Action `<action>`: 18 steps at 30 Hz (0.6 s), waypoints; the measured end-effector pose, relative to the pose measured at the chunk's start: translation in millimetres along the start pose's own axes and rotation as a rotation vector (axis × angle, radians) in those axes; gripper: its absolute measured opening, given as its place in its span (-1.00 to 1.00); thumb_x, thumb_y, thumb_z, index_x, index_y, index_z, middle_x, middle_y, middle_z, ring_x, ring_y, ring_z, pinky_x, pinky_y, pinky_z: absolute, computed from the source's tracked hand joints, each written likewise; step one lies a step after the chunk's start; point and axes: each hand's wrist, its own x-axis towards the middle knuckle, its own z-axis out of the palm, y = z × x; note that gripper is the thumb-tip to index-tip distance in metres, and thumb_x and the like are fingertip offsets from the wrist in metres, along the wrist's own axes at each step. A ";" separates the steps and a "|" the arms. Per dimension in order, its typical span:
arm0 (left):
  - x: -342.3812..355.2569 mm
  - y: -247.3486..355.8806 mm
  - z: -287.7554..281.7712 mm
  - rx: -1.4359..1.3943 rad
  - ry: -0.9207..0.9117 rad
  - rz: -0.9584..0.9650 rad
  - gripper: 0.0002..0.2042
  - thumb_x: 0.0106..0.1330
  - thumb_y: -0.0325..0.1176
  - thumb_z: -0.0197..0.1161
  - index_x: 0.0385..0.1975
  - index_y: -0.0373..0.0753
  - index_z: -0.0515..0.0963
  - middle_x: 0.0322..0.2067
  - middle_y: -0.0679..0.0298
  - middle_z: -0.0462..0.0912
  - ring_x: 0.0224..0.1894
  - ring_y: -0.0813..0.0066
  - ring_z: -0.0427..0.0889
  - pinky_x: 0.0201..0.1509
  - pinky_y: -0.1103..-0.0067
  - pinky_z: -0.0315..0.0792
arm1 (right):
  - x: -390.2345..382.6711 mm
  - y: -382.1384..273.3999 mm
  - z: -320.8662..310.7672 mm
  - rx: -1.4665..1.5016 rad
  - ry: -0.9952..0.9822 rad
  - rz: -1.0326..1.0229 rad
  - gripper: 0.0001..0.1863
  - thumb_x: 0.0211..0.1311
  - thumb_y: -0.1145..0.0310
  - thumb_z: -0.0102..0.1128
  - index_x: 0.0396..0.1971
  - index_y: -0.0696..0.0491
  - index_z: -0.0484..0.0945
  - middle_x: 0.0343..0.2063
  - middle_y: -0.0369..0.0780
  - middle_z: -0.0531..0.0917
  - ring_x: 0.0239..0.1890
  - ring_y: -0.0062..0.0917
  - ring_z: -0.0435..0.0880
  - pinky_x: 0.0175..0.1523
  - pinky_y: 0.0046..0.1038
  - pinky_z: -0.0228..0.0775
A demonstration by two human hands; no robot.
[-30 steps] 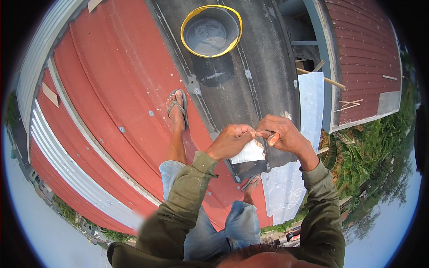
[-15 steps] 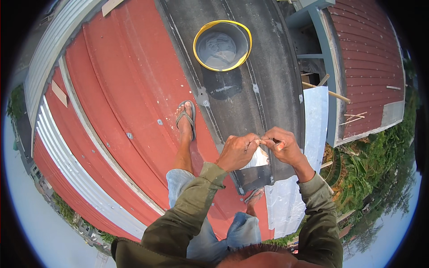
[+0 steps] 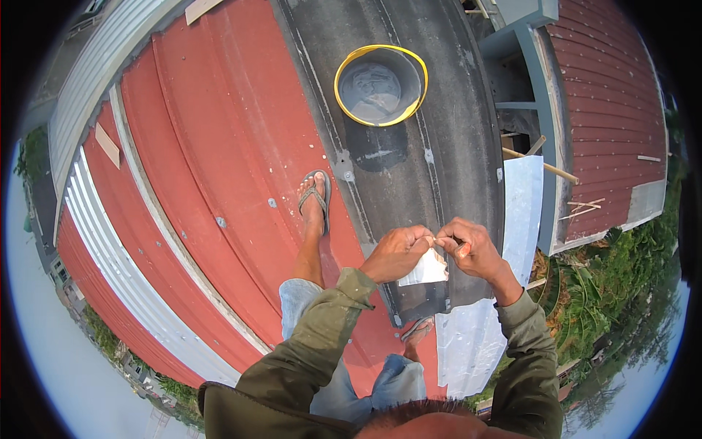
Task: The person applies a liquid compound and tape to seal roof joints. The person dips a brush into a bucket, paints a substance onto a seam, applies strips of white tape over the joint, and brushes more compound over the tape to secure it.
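Note:
My left hand (image 3: pixel 400 251) and my right hand (image 3: pixel 472 246) meet fingertip to fingertip above a dark grey roof strip (image 3: pixel 402 197). Both are pinched closed around something too small to make out. Just below the fingers shows a bright white piece (image 3: pixel 424 271), flat and shiny; whether it hangs from my fingers or lies on the roof I cannot tell. A small orange-red spot shows at my right thumb. Farther ahead stands a dark bucket (image 3: pixel 401 110) with a yellow rim, holding grey liquid.
Red ribbed roofing (image 3: pixel 234 146) spreads to the left, where my sandalled foot (image 3: pixel 315 201) stands. Silvery sheet metal (image 3: pixel 472 340) borders the strip on the right, by the roof edge. Beyond are wooden sticks (image 3: pixel 545 165), another red roof (image 3: pixel 607 110) and greenery (image 3: pixel 585 285).
The view has shifted slightly, so the bucket and roof sit a little farther right and lower. My hands stay together, their fingers slightly re-angled at the pinch.

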 end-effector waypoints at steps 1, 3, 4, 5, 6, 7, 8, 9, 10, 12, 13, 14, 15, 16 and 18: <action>0.6 0.1 0.5 0.071 0.044 0.024 -0.75 0.35 -0.25 0.03 -0.30 -0.30 0.57 -0.52 0.34 0.56 -0.48 0.62 0.47 -0.39 0.57 0.35 | 1.9 -0.1 1.4 0.005 -0.012 0.006 -0.93 0.16 0.43 0.22 -0.40 0.10 0.58 -0.49 -0.21 0.58 -0.46 -0.36 0.57 -0.35 -0.41 0.38; 0.4 0.4 -2.0 0.130 0.103 0.036 -0.76 0.34 -0.26 0.05 -0.30 -0.29 0.57 -0.55 0.28 0.56 -0.50 0.56 0.49 -0.40 0.54 0.36 | 8.5 0.9 5.1 0.120 0.015 0.085 -0.89 0.20 0.39 0.21 -0.40 0.11 0.58 -0.50 -0.19 0.58 -0.47 -0.41 0.57 -0.34 -0.46 0.36; 0.0 -0.1 -3.3 0.199 0.159 0.059 -0.78 0.33 -0.27 0.06 -0.29 -0.28 0.57 -0.57 0.23 0.56 -0.53 0.51 0.52 -0.41 0.51 0.37 | 11.1 2.3 6.9 0.150 -0.011 0.167 -0.86 0.21 0.37 0.23 -0.37 0.14 0.59 -0.47 -0.23 0.60 -0.46 -0.54 0.55 -0.33 -0.53 0.35; -0.6 -1.6 -4.0 0.190 0.163 0.047 -0.78 0.33 -0.27 0.06 -0.29 -0.28 0.57 -0.57 0.23 0.56 -0.53 0.51 0.52 -0.41 0.51 0.37 | 14.1 3.6 10.6 0.155 -0.026 0.172 -0.86 0.21 0.37 0.23 -0.37 0.14 0.59 -0.47 -0.23 0.60 -0.46 -0.54 0.55 -0.33 -0.53 0.35; -0.5 -2.8 -5.0 0.249 0.243 0.114 -0.79 0.32 -0.29 0.08 -0.28 -0.27 0.57 -0.60 0.17 0.56 -0.55 0.42 0.55 -0.42 0.48 0.38 | 18.3 5.3 15.0 0.241 -0.001 0.228 -0.84 0.21 0.36 0.24 -0.36 0.15 0.59 -0.47 -0.26 0.61 -0.45 -0.60 0.53 -0.33 -0.55 0.35; -0.4 -3.9 -6.1 0.310 0.322 0.182 -0.81 0.31 -0.31 0.09 -0.28 -0.27 0.58 -0.62 0.12 0.56 -0.57 0.33 0.57 -0.43 0.44 0.39 | 22.8 6.8 18.5 0.326 0.023 0.286 -0.83 0.22 0.35 0.25 -0.34 0.16 0.60 -0.47 -0.29 0.62 -0.44 -0.67 0.51 -0.33 -0.56 0.35; -0.4 -4.7 -7.1 0.353 0.368 0.212 -0.83 0.29 -0.34 0.11 -0.29 -0.28 0.57 -0.65 0.10 0.55 -0.58 0.22 0.60 -0.42 0.39 0.41 | 27.6 7.4 18.5 0.393 -0.018 0.347 -0.82 0.22 0.35 0.26 -0.34 0.18 0.61 -0.48 -0.35 0.61 -0.43 -0.75 0.48 -0.33 -0.60 0.34; 0.4 -7.2 -7.0 0.347 0.373 0.205 -0.83 0.29 -0.34 0.11 -0.29 -0.28 0.57 -0.65 0.10 0.55 -0.58 0.22 0.60 -0.42 0.39 0.41 | 32.1 7.7 19.5 0.392 -0.028 0.349 -0.82 0.22 0.35 0.26 -0.34 0.18 0.61 -0.48 -0.35 0.61 -0.43 -0.75 0.48 -0.33 -0.60 0.34; 1.2 -10.3 -6.9 0.372 0.446 0.268 -0.84 0.29 -0.34 0.12 -0.31 -0.28 0.57 -0.66 0.12 0.56 -0.58 0.23 0.60 -0.43 0.39 0.40 | 36.3 7.8 20.9 0.454 -0.034 0.355 -0.83 0.22 0.36 0.26 -0.35 0.17 0.61 -0.50 -0.36 0.60 -0.43 -0.76 0.47 -0.34 -0.62 0.33; 0.5 -11.3 -7.8 0.391 0.518 0.326 -0.85 0.29 -0.35 0.13 -0.33 -0.28 0.57 -0.66 0.14 0.57 -0.59 0.25 0.60 -0.44 0.40 0.39 | 44.8 12.1 24.8 0.541 -0.022 0.341 -0.87 0.21 0.40 0.24 -0.37 0.17 0.61 -0.50 -0.39 0.58 -0.44 -0.79 0.45 -0.35 -0.65 0.31; -0.2 -8.6 -7.9 0.429 0.542 0.305 -0.84 0.29 -0.33 0.13 -0.34 -0.27 0.57 -0.65 0.15 0.58 -0.59 0.23 0.60 -0.41 0.37 0.39 | 48.1 12.8 25.2 0.538 -0.027 0.347 -0.87 0.21 0.40 0.24 -0.37 0.17 0.61 -0.50 -0.39 0.58 -0.44 -0.79 0.45 -0.35 -0.65 0.31; -0.7 -7.3 -7.9 0.467 0.565 0.284 -0.84 0.29 -0.31 0.13 -0.35 -0.25 0.57 -0.64 0.15 0.60 -0.59 0.22 0.60 -0.37 0.35 0.38 | 51.3 12.9 25.9 0.511 -0.018 0.336 -0.88 0.21 0.42 0.23 -0.37 0.17 0.61 -0.50 -0.40 0.58 -0.45 -0.79 0.45 -0.36 -0.65 0.31; -1.7 -8.6 -8.3 0.464 0.569 0.280 -0.84 0.29 -0.31 0.13 -0.35 -0.25 0.57 -0.64 0.15 0.60 -0.59 0.22 0.60 -0.37 0.35 0.38 | 56.6 12.4 27.0 0.487 -0.012 0.320 -0.89 0.20 0.44 0.22 -0.37 0.16 0.61 -0.50 -0.40 0.58 -0.46 -0.80 0.44 -0.37 -0.65 0.30; -3.1 -10.8 -7.7 0.563 0.589 0.193 -0.83 0.29 -0.28 0.13 -0.35 -0.24 0.58 -0.63 0.16 0.61 -0.58 0.19 0.61 -0.31 0.33 0.35 | 62.6 14.1 29.3 0.487 -0.018 0.321 -0.89 0.20 0.44 0.22 -0.37 0.16 0.61 -0.50 -0.40 0.58 -0.46 -0.80 0.44 -0.37 -0.65 0.30; -6.8 -13.7 -4.9 0.659 0.609 0.097 -0.82 0.28 -0.26 0.13 -0.36 -0.23 0.58 -0.63 0.16 0.62 -0.56 0.16 0.61 -0.25 0.32 0.32 | 76.4 21.6 38.0 0.389 0.073 0.351 -0.89 0.18 0.43 0.23 -0.40 0.16 0.61 -0.53 -0.39 0.58 -0.46 -0.79 0.45 -0.37 -0.62 0.31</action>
